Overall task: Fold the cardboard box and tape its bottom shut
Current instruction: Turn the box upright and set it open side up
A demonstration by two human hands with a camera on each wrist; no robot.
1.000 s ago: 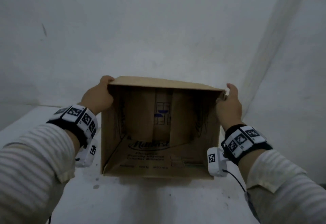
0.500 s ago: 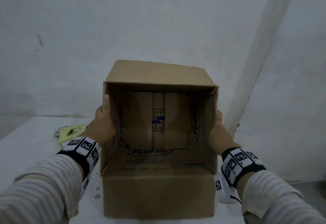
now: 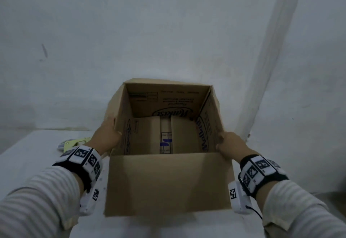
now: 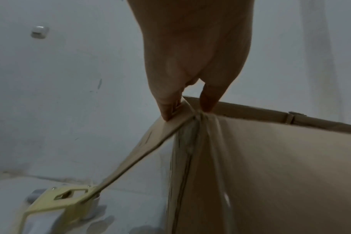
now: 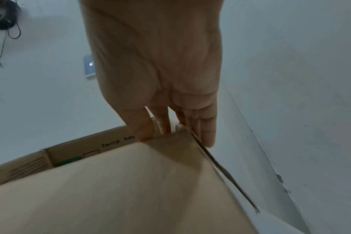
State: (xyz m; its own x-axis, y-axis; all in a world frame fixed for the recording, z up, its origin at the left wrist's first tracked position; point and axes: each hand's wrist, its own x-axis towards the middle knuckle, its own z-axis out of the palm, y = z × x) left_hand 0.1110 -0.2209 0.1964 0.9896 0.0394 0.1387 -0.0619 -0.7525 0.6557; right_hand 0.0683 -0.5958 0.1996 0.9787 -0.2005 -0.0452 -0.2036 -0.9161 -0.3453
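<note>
Cardboard box [image 3: 168, 183] tipped upright since; hands apparently gripping.

The head view looks forward and down from above, into the open top of the cardboard box [image 3: 168, 181] on the white table [image 3: 33, 155], with the wall behind it. The left wrist view sits close against the left hand [image 4: 194, 52], looking along its fingers [image 4: 166, 107] at the box's left corner, wall and table behind. The right wrist view is just as near, looking along the right hand [image 5: 156, 63] to the box's right edge and a side wall. All three share the box; head and left wrist views also share the yellow tool [image 4: 56, 204] on the table.
</note>
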